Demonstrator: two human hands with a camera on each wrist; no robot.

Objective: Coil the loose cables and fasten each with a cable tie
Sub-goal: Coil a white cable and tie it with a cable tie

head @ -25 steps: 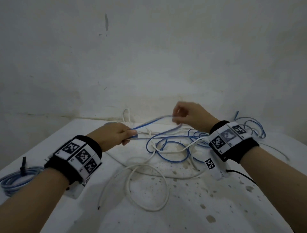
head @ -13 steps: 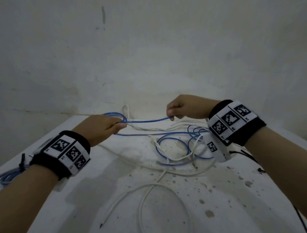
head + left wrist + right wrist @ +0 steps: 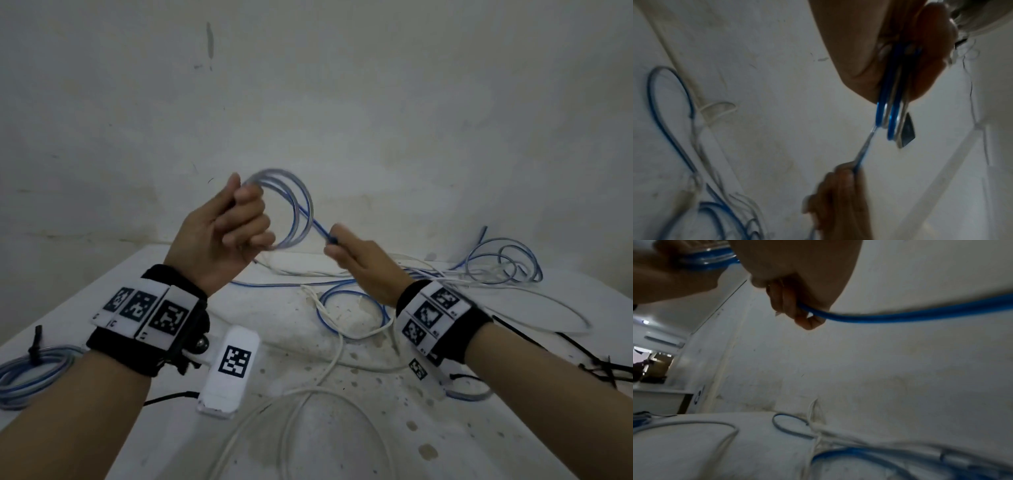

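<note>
- Nearest us lay a white cable [image 3: 308, 404], smooth and round in section, sprawled in wide loose loops over the front of the table [image 3: 496, 428] — a pale, flat top, flecked with brownish spots.
- At the near left edge sat a finished blue coil [image 3: 24, 377], its turns bundled under a dark cable tie [image 3: 35, 346]; at the near right edge loose black cable ties [image 3: 603, 368] lay crossed over one another.
- Both wrists wore black bands with white plates printed in black square patterns.
- Our left hand [image 3: 226, 236] was raised above the table, fingers curled tight round a small round coil [image 3: 291, 209] of the blue cable, a few glossy turns stacked side by side; the left wrist view showed the turns [image 3: 891, 104] pressed between thumb and fingers, with a dark rectangular piece just beside them that we could not identify.
- Our right hand [image 3: 363, 262] pinched the same blue cable [image 3: 900, 314] a little way from the coil, fingers closed on the straight run between the hands.
- Beyond the hands the rest of the blue cable [image 3: 352, 308] trailed slack over the table, tangled with white cable, and more blue loops [image 3: 507, 263] lay at the far right.
- Behind stood a wall [image 3: 342, 102] — whitish, matt, scuffed and stained, meeting the table's far edge.
</note>
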